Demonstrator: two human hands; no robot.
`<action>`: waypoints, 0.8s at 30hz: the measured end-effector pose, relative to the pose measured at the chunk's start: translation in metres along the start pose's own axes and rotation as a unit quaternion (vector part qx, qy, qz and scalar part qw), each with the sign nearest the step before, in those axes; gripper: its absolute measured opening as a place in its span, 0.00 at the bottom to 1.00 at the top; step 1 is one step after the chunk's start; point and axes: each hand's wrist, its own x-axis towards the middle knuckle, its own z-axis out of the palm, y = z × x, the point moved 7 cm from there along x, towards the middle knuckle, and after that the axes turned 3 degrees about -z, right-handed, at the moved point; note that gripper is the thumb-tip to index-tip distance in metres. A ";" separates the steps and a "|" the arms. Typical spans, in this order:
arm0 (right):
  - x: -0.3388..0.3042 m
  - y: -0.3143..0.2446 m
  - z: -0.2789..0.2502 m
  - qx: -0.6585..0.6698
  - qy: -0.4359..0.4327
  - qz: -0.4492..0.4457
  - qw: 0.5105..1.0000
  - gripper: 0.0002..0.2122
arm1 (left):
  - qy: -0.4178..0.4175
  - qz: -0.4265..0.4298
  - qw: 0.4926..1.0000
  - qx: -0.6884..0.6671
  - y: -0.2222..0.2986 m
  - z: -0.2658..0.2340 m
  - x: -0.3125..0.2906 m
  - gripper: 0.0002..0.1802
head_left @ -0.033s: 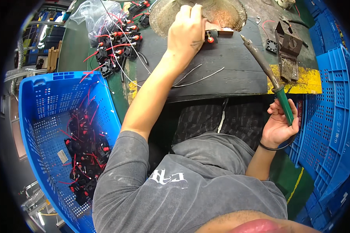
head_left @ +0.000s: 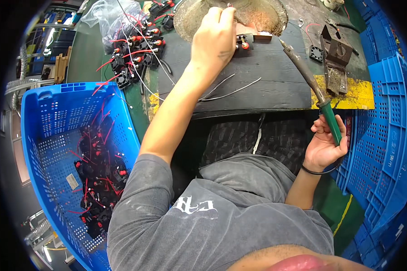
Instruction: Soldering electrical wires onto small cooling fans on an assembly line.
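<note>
My left hand (head_left: 215,39) reaches to the far side of the black work mat (head_left: 267,81). Its fingers are bent together at the near rim of a round, crusted metal dish (head_left: 185,22); a tiny tip shows at the fingertips, too small to name. Right beside this hand lies a small black part with a red terminal (head_left: 244,45), in front of a copper-coloured block (head_left: 262,38). In my right hand (head_left: 325,147) is a soldering iron (head_left: 331,119), held by its green handle, its tip pointing up and left over the mat.
Several black fans with red wires (head_left: 138,52) lie at the back left beside a clear plastic bag (head_left: 106,22). A blue crate (head_left: 45,135) with similar parts stands at left. Blue crates (head_left: 380,135) line the right. A metal stand (head_left: 337,49) and small fan (head_left: 316,53) sit back right.
My left hand has shifted slightly left, showing more of the small black part beside it. My right hand and the soldering iron stay put.
</note>
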 end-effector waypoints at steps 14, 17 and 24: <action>0.005 0.001 -0.001 -0.020 -0.022 0.003 1.000 0.26 | -0.091 0.147 0.984 0.040 -0.001 0.008 -0.049 0.20; 0.002 0.001 -0.006 -0.024 -0.008 0.000 1.000 0.26 | -0.085 0.166 0.981 0.043 0.003 0.013 -0.048 0.18; 0.002 0.003 -0.007 -0.029 -0.001 0.004 1.000 0.26 | -0.127 0.163 0.978 0.028 0.001 0.012 -0.039 0.23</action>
